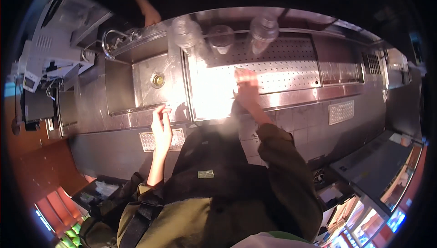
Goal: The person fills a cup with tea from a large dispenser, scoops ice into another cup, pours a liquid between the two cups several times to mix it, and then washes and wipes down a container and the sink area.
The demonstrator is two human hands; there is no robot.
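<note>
My right hand (247, 83) is over the perforated stainless steel drain board (288, 72), palm down and blurred. A pale patch with a greenish edge shows at its fingertips; whether it is a cloth or sponge under the hand, I cannot tell. Glare washes out the board's left part. My left hand (161, 125) hangs by the front rim of the steel sink (150, 87), fingers loosely bent and holding nothing. Along the back edge stand two clear lidded containers (186, 33) (264, 31), with a clear cup (221, 38) between them.
A chrome faucet (108, 45) rises at the sink's back left. Another person's hand (152, 16) rests near the counter's far edge. A white machine (58, 46) stands at the left. Right of the drain board is a recessed steel well (341, 70). Dark tiled floor lies below.
</note>
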